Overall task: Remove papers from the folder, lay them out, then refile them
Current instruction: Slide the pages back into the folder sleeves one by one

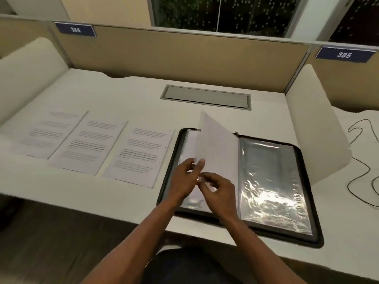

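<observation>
A black zip folder [307, 203] lies open on the white desk, its clear plastic sleeves [268, 181] glinting on the right half. A sleeve page holding a white sheet [217, 144] stands raised over the folder's middle. My left hand [184, 177] pinches that page's lower edge with thumb and fingers. My right hand [219, 191] pinches the same lower edge just beside it. Three printed papers lie side by side left of the folder: the left paper [47, 134], the middle paper [90, 144] and the right paper [141, 156].
The desk [127, 93] is boxed in by beige partitions and white side wings [315, 128]. A grey cable hatch [207, 97] sits behind the folder. Black cables [361, 167] trail on the neighbouring desk at right. The desk's front edge runs just below the folder.
</observation>
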The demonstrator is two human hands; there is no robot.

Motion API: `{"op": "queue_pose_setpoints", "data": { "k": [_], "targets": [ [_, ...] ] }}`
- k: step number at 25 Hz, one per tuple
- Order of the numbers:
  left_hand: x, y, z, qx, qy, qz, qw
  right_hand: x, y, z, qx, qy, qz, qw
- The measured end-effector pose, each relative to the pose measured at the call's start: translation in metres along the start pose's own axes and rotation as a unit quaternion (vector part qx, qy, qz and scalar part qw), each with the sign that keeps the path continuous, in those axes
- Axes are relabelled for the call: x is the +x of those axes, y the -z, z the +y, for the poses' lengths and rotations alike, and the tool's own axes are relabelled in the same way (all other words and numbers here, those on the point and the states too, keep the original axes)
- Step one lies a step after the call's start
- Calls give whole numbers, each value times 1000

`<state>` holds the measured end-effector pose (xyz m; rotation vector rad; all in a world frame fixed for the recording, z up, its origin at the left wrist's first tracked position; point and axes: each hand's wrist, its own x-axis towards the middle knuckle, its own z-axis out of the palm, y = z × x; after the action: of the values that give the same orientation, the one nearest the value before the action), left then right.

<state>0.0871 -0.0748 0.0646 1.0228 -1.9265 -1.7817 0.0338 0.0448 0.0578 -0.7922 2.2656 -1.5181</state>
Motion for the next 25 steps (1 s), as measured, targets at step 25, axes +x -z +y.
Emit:
{"op": "queue_pose_setpoints", "data": {
  "k": [25],
  "targets": [
    [155, 395, -94, 253, -68, 291, 920, 172, -328, -111, -169, 69, -236, 954]
  ]
}}
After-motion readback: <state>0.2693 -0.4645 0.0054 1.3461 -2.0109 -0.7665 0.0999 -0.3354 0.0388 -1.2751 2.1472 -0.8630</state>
